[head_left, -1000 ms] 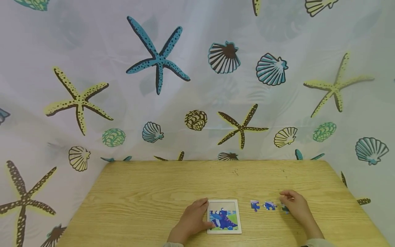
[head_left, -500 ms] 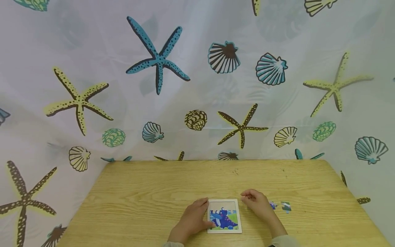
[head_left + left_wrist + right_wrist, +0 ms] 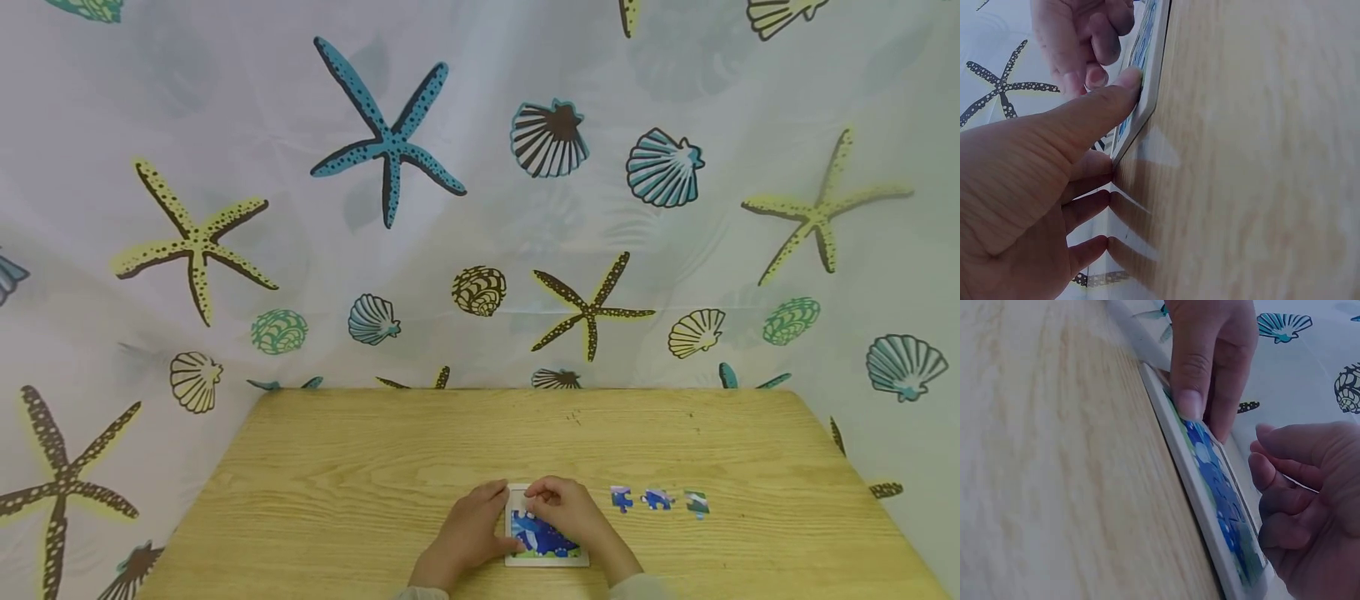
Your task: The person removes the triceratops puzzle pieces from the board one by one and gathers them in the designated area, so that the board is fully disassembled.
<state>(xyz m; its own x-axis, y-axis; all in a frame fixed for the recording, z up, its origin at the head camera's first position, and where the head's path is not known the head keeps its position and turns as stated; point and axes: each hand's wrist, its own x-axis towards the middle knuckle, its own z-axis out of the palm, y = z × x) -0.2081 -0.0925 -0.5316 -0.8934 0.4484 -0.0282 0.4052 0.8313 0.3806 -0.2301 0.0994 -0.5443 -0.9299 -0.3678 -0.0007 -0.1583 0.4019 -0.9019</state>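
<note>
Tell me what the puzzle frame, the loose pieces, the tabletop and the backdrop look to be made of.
Puzzle frame: perhaps painted wood or card; smooth, matte white rim.
Loose pieces: possibly card or thin wood; printed faces, edges too small to tell.
Tabletop: wood or wood-look laminate, low sheen; streaky grain.
Backdrop: probably cloth or thin sheeting, matte; soft creases.

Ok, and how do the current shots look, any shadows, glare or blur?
Head view: fairly even light, printed cloth clear, though the loose puzzle pieces are too small for fine detail; left wrist view: finger-shaped dark patches, likely shadows, beside the left hand, with the table soft at right; right wrist view: dimmer, the right hand shaded, table grain soft, no harsh glare.
</note>
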